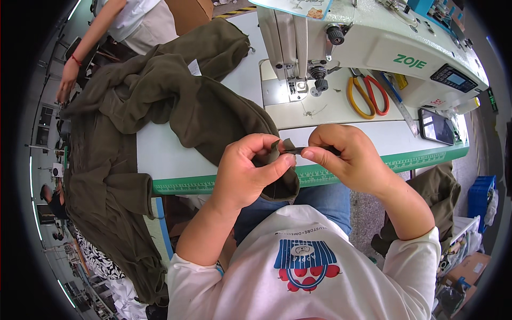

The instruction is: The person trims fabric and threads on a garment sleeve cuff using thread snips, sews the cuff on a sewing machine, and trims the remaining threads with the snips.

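My left hand (pixel 241 173) pinches the edge of an olive-green garment (pixel 218 109) between thumb and fingers, just over the table's front edge. A small folded flap of the cloth stands up at the fingertips. My right hand (pixel 349 154) is closed round a thin, dark, pointed tool (pixel 295 151), whose tip meets the cloth beside my left thumb. Most of the tool is hidden in the palm, so whether it is tweezers or snips I cannot tell. The garment spreads left over the table and hangs down past its edge.
Behind my hands stands a white sewing machine (pixel 373 50). Scissors (pixel 368 96) with orange and red handles, a metal ruler (pixel 400 104) and a phone (pixel 437 127) lie to the right. Another person's arm (pixel 88 45) reaches in at the upper left. A blue crate (pixel 481 197) stands far right.
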